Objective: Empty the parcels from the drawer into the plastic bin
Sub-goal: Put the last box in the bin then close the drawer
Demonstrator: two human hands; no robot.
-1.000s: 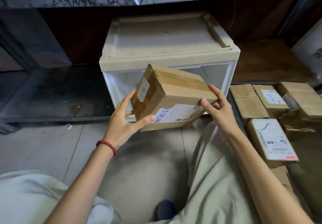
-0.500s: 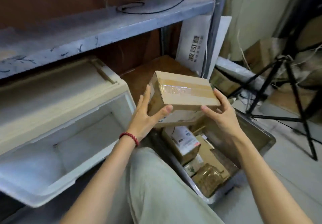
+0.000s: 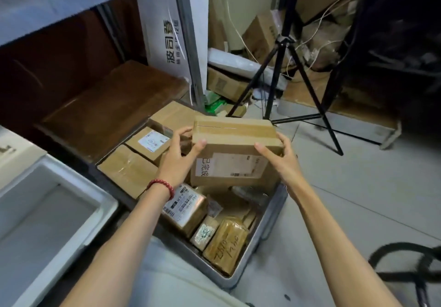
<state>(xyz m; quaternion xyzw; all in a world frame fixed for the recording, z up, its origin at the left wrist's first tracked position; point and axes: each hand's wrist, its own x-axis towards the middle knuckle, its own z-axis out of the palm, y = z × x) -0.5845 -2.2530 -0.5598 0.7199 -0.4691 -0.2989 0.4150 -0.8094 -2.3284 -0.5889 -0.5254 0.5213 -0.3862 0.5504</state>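
Head view shows you holding a brown parcel (image 3: pixel 235 149) in the air, right over the plastic bin (image 3: pixel 267 228). Your left hand (image 3: pixel 177 161) grips one end and your right hand (image 3: pixel 282 161) grips the other, with your thumbs in front. It looks like a stiff box, so the ends are good places to hold. The shiny tape on top may be slippery. It is probably light, but I cannot tell for sure. The drawer (image 3: pixel 105 203) is at your left.
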